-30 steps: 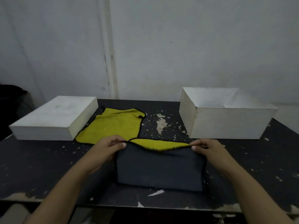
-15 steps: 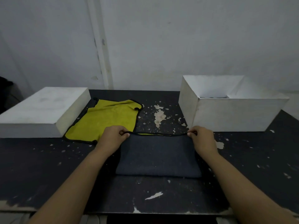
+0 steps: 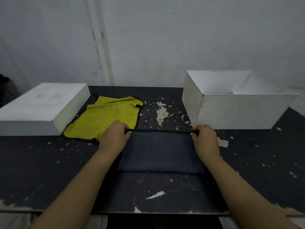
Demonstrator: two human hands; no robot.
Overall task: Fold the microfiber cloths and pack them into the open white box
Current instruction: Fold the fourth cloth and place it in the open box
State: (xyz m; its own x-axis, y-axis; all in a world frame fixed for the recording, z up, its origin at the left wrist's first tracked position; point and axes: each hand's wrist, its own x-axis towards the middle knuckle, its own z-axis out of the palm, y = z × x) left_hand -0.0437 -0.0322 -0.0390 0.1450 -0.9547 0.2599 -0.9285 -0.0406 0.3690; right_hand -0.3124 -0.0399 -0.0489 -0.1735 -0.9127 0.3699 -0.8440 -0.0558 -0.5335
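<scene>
Head view: a second ago the yellow underside of the dark cloth [image 3: 160,151] showed along its far edge; now that edge lies flat and only the dark face shows, so this fold looks finished. The left hand [image 3: 113,138] and right hand [image 3: 204,139] are set apart, each pinching a far corner of the dark cloth against the bench [image 3: 49,171], the cloth stretched between them and reaching back toward the wrists. Judging by its size, it may need another fold before packing. The box [image 3: 231,111] stands just beyond the right hand, open; what it holds is hidden. The yellow cloth [image 3: 105,118], unfolded, lies just beyond the left hand, its near edge beside the knuckles, with a white lid [image 3: 41,104] further left.
</scene>
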